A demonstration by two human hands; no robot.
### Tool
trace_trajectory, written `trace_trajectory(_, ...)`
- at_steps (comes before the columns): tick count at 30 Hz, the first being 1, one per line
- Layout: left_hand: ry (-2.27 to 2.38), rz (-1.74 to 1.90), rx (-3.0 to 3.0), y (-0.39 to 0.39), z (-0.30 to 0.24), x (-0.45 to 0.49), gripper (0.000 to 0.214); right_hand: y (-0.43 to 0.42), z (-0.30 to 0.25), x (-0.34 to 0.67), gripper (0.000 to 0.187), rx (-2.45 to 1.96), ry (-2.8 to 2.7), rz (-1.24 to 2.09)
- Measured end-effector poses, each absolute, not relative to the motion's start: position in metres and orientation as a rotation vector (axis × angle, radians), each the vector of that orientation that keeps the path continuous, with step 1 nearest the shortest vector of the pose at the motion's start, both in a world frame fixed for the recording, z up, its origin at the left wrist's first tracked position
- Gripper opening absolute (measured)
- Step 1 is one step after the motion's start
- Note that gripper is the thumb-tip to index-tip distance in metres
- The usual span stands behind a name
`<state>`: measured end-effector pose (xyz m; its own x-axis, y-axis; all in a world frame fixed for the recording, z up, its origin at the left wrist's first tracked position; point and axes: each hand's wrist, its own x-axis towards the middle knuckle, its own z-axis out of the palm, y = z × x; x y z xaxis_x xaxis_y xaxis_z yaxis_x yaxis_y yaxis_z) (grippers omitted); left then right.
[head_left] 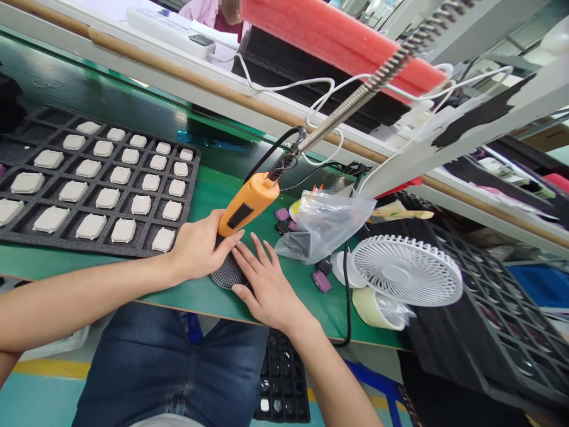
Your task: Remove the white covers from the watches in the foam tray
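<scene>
My left hand (198,246) is wrapped around the lower part of an orange electric screwdriver (249,201), which hangs from a coiled metal spring (351,110). Its tip points down at a round black textured pad (229,274) near the bench's front edge; the tip itself is hidden by my fingers. My right hand (269,287) lies over the right side of this pad with its fingers stretched out and apart, fingertips close to the screwdriver. Anything small under the fingers cannot be seen. To the left, a dark compartment tray (194,178) holds many pale, square, watch-like cases (122,230).
Right of my hands are a clear plastic bag (311,228), small purple pieces (321,281), a white fan (406,270) and a tape roll (377,308). A black cable (348,302) crosses the green bench (288,261). Another person (213,15) sits beyond the shelf.
</scene>
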<state>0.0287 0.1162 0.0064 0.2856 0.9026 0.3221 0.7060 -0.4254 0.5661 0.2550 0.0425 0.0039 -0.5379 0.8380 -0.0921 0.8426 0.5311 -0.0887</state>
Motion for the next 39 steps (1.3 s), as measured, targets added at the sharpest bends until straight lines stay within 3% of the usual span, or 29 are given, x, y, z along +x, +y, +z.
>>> trace_trajectory(17, 1.464, 0.855, 2.215, 0.116, 0.006, 0.029, 0.058, 0.026, 0.006, 0.272, 0.064, 1.497, 2.785, -0.133)
trace_trajectory(23, 1.452, 0.864, 2.172, 0.115, 0.01, 0.029, 0.059, 0.031, -0.011, 0.262, 0.112, 1.667, 2.807, -0.288)
trace_trajectory(31, 1.384, 0.92, 2.213, 0.118, 0.016, 0.026, 0.05, 0.061, -0.015, 0.256, 0.095, 1.786, 2.971, -0.492)
trace_trajectory(35, 1.329, 0.939, 2.264, 0.12, 0.017, 0.026, 0.05, 0.064, 0.004, 0.249, 0.073, 2.065, 3.106, -0.636)
trace_trajectory(39, 1.265, 0.911, 2.351, 0.12, 0.019, 0.027, 0.052, 0.077, 0.028, 0.214, 0.073, 2.149, 3.25, -1.116)
